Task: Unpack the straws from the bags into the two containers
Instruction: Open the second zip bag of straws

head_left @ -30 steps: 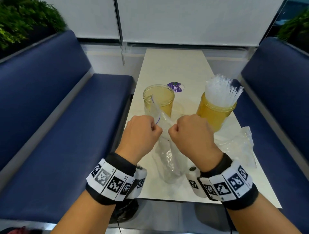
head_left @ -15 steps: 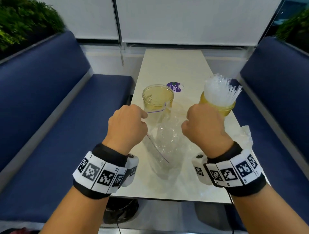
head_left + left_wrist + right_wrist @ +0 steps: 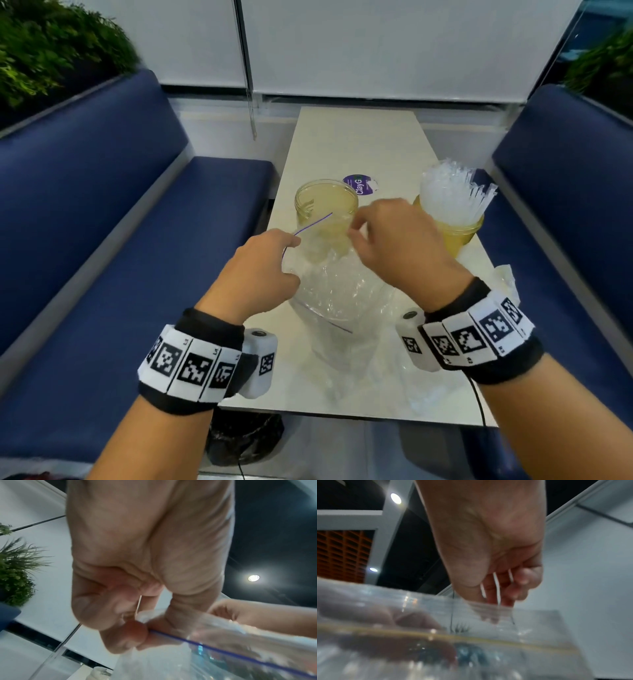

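The clear zip bag (image 3: 337,291) stands upright at frame centre, mouth up, its blue seal strip running diagonally. The left hand (image 3: 260,270) pinches the strip edge. The right hand (image 3: 394,240), fingers loosely curled, reaches into the mouth; its grasp cannot be determined. Behind stand the empty jar (image 3: 325,202) and, to its right, the straw-filled jar (image 3: 455,233).

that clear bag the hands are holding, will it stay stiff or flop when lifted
Probably floppy: the bag looks thin and crumpled, sagging between the left hand and right hand. Likely light, since it seems mostly empty. Its glossy film may be slippery.
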`<state>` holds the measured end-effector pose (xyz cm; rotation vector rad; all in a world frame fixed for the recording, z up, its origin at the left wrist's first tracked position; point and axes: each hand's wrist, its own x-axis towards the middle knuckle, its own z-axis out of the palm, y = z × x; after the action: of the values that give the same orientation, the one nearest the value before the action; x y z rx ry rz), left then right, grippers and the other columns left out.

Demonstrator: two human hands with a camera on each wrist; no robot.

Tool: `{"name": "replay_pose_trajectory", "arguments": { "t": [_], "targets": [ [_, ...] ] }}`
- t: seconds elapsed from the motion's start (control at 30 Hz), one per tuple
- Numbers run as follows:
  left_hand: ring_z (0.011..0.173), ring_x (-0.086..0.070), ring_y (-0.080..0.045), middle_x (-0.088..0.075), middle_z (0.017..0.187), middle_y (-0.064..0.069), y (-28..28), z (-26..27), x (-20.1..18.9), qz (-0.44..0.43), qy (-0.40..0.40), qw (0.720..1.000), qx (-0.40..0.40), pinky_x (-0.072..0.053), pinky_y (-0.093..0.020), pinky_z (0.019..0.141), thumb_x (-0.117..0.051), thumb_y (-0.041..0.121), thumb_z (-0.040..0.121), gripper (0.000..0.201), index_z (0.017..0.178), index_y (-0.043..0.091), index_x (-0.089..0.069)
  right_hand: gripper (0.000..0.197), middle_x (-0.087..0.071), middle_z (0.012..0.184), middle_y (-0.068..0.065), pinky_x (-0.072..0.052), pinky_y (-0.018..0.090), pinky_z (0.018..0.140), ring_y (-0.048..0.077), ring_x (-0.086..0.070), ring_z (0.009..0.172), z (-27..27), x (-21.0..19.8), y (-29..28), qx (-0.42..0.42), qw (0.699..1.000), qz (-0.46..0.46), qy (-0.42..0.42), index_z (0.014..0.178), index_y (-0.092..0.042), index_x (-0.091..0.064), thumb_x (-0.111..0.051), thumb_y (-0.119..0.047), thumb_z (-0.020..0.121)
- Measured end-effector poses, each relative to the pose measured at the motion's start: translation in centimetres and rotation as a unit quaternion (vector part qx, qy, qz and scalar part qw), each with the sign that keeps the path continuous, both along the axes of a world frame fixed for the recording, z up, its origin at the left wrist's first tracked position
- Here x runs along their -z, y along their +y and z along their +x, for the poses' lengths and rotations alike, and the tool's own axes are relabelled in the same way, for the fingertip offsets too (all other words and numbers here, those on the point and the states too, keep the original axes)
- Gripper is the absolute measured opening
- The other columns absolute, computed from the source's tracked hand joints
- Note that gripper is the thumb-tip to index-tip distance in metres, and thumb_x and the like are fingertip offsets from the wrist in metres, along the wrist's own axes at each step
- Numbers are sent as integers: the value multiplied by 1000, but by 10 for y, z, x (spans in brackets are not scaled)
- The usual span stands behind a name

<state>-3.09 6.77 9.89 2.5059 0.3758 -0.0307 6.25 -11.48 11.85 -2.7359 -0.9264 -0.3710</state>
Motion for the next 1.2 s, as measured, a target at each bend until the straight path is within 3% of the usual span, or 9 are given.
{"name": "replay_pose_trajectory", "arguments": {
  "t": [0.1, 0.2, 0.37, 0.47, 0.63, 0.73, 0.83, 0.97, 1.2],
  "targets": [
    [127, -53, -19, -52, 146, 12, 2, 2, 6, -8, -23, 1000, -6, -49, -44, 101, -63, 15, 81, 63, 140, 35, -51, 35, -64, 105, -4, -43, 32, 70, 23, -63, 94, -3, 3, 22, -105, 988, -107, 22, 114, -31, -66, -46, -54, 96],
    [108, -58, -17, -53, 143, 14, 2, 2, 11, -25, -53, 998, 5, -51, -38, 96, -62, 12, 83, 60, 139, 30, -54, 46, -61, 116, 0, -39, 34, 69, 26, -63, 99, 1, 20, 32, -103, 967, -235, 1, 131, -31, -56, -40, -59, 97],
    [104, -61, -27, -58, 136, 16, 6, 1, 17, -45, -78, 996, -5, -50, -34, 86, -61, 11, 84, 54, 135, 29, -57, 42, -65, 93, 3, -33, 33, 61, 25, -60, 77, 0, 34, 40, -122, 965, -232, -16, 104, -21, -65, -31, -45, 103],
    [88, -56, -20, -59, 106, 18, 8, 2, 18, -42, -80, 996, -13, -51, -37, 84, -61, 15, 86, 48, 131, 31, -59, 53, -63, 86, 3, -28, 31, 56, 22, -47, 68, -4, 41, 43, -114, 956, -272, -6, 101, -18, -67, -27, -53, 104],
    [70, -51, -2, -54, 84, 24, 7, 0, 21, -41, -96, 994, -22, -45, -31, 75, -63, 19, 86, 37, 120, 33, -64, 24, -67, 97, 4, -28, 32, 57, 23, -44, 69, 1, 42, 47, -74, 960, -271, -15, 108, -14, -58, -39, -28, 102],
    [64, -54, 1, -55, 78, 23, 5, -2, 22, -57, -101, 993, -25, -45, -30, 70, -65, 18, 85, 35, 116, 33, -65, 19, -66, 104, 4, -32, 30, 58, 24, -61, 82, 9, 49, 47, -64, 958, -277, -19, 117, -12, -55, -46, -14, 101],
    [77, -54, 3, -64, 104, 22, 5, 0, 25, -66, -115, 991, -11, -51, -32, 83, -70, 23, 82, 39, 119, 31, -64, 20, -64, 111, 7, -36, 31, 63, 27, -65, 97, 15, 48, 47, -67, 960, -270, -12, 120, -11, -56, -49, -11, 101],
    [112, -52, 0, -58, 119, 17, 1, 3, 32, -84, -129, 988, 0, -38, -13, 88, -86, 40, 73, 66, 131, 26, -57, 20, -63, 113, 11, -38, 33, 65, 31, -65, 99, 13, 22, 49, -80, 964, -252, 9, 121, -8, -57, -48, -11, 103],
    [111, -51, -2, -42, 120, 14, -26, 13, 43, -135, -146, 979, -35, -41, -19, 86, -90, 65, 51, 102, 136, 29, -47, 22, -64, 110, 10, -35, 27, 64, 26, -64, 98, -2, -44, 59, -120, 974, -193, 2, 119, -9, -63, -52, -19, 103]
  ]
}}
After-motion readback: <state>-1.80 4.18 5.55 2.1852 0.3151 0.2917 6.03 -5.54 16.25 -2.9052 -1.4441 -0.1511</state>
